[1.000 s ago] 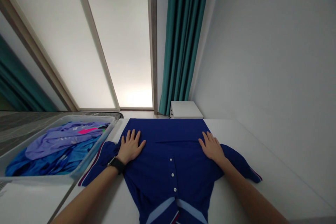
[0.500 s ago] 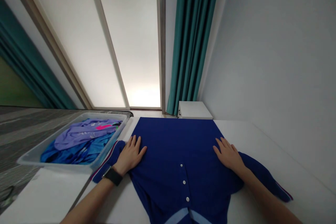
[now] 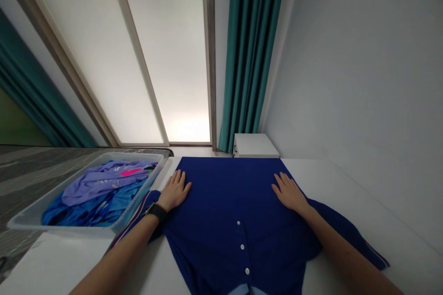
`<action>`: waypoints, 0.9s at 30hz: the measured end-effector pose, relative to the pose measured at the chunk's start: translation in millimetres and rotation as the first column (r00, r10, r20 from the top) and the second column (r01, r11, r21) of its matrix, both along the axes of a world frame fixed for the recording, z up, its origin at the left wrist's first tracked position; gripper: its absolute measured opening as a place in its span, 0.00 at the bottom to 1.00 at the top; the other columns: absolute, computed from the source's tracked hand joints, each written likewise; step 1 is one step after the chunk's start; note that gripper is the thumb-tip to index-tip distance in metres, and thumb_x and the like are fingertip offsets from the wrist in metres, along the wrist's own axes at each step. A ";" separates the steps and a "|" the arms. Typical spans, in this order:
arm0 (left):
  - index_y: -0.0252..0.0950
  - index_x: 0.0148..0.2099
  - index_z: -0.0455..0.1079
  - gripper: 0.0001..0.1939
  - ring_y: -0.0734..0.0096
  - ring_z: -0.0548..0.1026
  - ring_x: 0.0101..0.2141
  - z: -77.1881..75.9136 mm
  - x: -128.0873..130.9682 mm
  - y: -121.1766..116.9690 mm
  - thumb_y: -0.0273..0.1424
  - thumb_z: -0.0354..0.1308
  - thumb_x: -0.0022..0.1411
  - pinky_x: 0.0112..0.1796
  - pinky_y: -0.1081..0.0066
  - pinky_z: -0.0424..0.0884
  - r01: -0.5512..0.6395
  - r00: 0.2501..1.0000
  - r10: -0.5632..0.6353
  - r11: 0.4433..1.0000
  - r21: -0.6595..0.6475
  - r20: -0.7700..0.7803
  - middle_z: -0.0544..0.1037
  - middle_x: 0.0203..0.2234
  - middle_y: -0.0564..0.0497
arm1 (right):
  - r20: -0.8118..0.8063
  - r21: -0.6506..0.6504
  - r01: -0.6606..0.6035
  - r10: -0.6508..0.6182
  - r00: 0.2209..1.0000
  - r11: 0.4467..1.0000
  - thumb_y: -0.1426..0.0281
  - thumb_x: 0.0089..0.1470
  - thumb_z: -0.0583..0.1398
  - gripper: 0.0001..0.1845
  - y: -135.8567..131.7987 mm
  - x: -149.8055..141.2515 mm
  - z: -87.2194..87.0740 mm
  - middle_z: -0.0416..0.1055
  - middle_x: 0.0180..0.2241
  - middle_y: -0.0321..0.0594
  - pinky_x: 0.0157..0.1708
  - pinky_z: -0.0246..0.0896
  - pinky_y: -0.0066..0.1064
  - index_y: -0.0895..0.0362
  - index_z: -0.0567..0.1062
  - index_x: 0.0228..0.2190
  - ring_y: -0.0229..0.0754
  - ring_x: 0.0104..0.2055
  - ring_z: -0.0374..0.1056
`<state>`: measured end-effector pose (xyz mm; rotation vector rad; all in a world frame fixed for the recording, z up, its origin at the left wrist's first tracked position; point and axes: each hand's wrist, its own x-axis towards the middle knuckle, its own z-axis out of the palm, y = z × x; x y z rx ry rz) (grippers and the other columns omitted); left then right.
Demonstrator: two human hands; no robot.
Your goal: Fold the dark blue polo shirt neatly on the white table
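Observation:
A dark blue polo shirt point(image 3: 228, 198) with white buttons lies spread front side up on a white table point(image 3: 346, 193). My left hand point(image 3: 175, 190) rests flat on its left side, fingers stretched out, a black watch on the wrist. My right hand point(image 3: 289, 192) lies flat on its right side, fingers apart. Each short sleeve, edged with striped trim, sticks out beyond my forearms. Neither hand holds anything.
A grey plastic bin point(image 3: 31, 217) with blue, lilac and pink clothes stands at the table's left. A small white cabinet point(image 3: 255, 145) sits beyond the far edge, beside teal curtains point(image 3: 249, 55). A white wall runs along the right.
Both hands have slid a little further away over the shirt, staying flat. The fold line seen across the shirt a second ago is gone. The view has shifted slightly.

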<state>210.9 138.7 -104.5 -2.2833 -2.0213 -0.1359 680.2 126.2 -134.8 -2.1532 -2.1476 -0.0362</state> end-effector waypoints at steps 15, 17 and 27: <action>0.22 0.67 0.53 0.34 0.49 0.51 0.66 6.9 13.9 32.5 0.43 0.39 0.70 0.61 0.53 0.52 -0.050 0.999 0.050 0.999 0.014 -0.011 0.54 0.65 0.31 | 0.018 -0.039 -0.039 0.039 0.999 0.998 0.56 0.65 0.41 0.35 41.3 13.6 13.8 0.45 0.68 0.51 0.66 0.36 0.43 0.63 0.53 0.66 0.49 0.70 0.39; 0.22 0.66 0.54 0.33 0.51 0.53 0.66 8.1 13.1 27.5 0.42 0.38 0.70 0.62 0.54 0.52 -0.035 0.999 0.035 0.999 0.034 0.002 0.56 0.65 0.32 | 0.015 -0.044 -0.045 0.046 0.999 0.998 0.56 0.65 0.41 0.35 41.6 14.5 15.3 0.45 0.68 0.52 0.66 0.36 0.43 0.64 0.53 0.65 0.49 0.70 0.39; 0.28 0.64 0.60 0.28 0.57 0.57 0.64 5.2 -4.8 -16.4 0.41 0.42 0.70 0.63 0.57 0.52 0.084 0.994 -0.088 0.994 0.066 0.070 0.61 0.64 0.38 | 0.030 -0.040 -0.078 0.079 0.996 0.996 0.53 0.63 0.40 0.37 -1.5 10.3 16.4 0.46 0.68 0.49 0.66 0.36 0.46 0.63 0.53 0.65 0.48 0.70 0.40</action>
